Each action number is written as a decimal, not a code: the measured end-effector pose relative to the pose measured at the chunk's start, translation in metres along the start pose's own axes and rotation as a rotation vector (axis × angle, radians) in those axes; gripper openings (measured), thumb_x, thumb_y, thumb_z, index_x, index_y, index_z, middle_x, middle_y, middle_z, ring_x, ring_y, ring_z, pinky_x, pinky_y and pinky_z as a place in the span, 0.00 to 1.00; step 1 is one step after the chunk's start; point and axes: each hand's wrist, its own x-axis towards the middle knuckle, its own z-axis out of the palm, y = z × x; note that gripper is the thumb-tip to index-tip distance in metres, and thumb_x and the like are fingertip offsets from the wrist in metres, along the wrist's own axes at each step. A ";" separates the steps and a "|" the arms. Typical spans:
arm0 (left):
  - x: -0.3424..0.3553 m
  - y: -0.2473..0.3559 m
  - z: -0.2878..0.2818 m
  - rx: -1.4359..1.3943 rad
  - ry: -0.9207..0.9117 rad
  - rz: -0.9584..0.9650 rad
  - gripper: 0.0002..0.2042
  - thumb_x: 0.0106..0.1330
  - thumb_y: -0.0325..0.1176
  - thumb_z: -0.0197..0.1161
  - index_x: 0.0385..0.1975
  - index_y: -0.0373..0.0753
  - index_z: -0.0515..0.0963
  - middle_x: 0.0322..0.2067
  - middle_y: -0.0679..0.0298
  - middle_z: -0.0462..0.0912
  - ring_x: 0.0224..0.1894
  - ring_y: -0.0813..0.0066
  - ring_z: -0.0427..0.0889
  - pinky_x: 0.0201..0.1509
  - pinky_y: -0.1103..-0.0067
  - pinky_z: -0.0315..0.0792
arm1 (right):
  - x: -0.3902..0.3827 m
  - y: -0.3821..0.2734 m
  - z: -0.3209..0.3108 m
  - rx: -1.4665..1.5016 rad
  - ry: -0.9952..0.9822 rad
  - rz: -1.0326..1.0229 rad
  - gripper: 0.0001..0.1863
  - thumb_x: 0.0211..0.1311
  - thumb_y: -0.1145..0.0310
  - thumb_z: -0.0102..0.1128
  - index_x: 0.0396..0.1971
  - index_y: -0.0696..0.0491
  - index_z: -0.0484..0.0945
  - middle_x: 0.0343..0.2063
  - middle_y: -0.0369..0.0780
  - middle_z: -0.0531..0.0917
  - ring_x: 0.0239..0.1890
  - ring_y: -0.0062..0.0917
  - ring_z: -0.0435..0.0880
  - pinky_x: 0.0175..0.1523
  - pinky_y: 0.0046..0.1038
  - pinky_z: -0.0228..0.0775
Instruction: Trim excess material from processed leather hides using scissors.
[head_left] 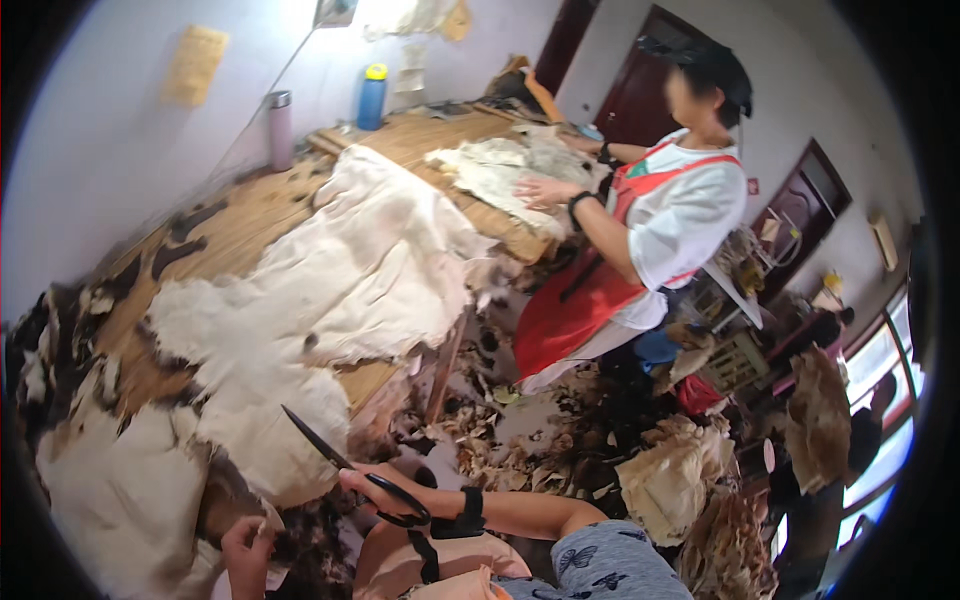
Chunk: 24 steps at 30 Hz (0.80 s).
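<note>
My right hand (385, 490) grips a pair of black scissors (318, 440), the long blades pointing up and left over the lower end of a cream hide (315, 270) that is spread along the wooden table (140, 330). At the bottom left, my left hand (245, 555) is closed with fingers pinched on a small pale edge of material, beside another pale hide (120, 500) that hangs over the table's near end. Dark fur scraps (35, 360) lie along the table's left side.
A co-worker (660, 220) in a red apron handles a smaller hide (480, 175) farther along the table. A pink flask (280, 135) and blue bottle (370, 100) stand by the wall. Scraps (510, 440) cover the floor; piled stiff skins (670, 480) are at my right.
</note>
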 end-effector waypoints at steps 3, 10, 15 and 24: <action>0.007 -0.006 0.005 0.111 -0.142 0.195 0.04 0.52 0.20 0.56 0.27 0.35 0.76 0.24 0.66 0.75 0.24 0.82 0.72 0.28 0.86 0.65 | -0.003 0.000 -0.009 -0.056 0.033 -0.011 0.22 0.67 0.48 0.38 0.31 0.55 0.67 0.15 0.33 0.66 0.17 0.16 0.67 0.22 0.22 0.60; 0.011 0.022 0.009 0.368 -0.272 0.467 0.14 0.52 0.14 0.48 0.34 0.34 0.77 0.42 0.55 0.77 0.46 0.65 0.76 0.50 0.76 0.69 | -0.003 0.015 -0.022 -0.173 0.166 -0.025 0.25 0.67 0.48 0.35 0.29 0.57 0.67 0.08 0.38 0.69 0.13 0.23 0.72 0.22 0.26 0.64; 0.014 0.040 0.010 0.462 -0.024 0.651 0.14 0.48 0.13 0.51 0.32 0.33 0.77 0.37 0.57 0.78 0.40 0.65 0.78 0.42 0.78 0.73 | -0.009 0.003 -0.024 -0.001 0.233 -0.008 0.26 0.66 0.44 0.35 0.29 0.55 0.68 0.10 0.31 0.64 0.13 0.15 0.67 0.19 0.20 0.58; 0.031 0.035 0.018 0.840 0.042 0.760 0.23 0.33 0.17 0.65 0.36 0.37 0.75 0.41 0.58 0.74 0.45 0.57 0.70 0.48 0.70 0.66 | -0.009 0.009 -0.039 0.007 0.223 0.051 0.22 0.67 0.49 0.39 0.31 0.56 0.66 0.16 0.32 0.65 0.16 0.13 0.67 0.21 0.19 0.59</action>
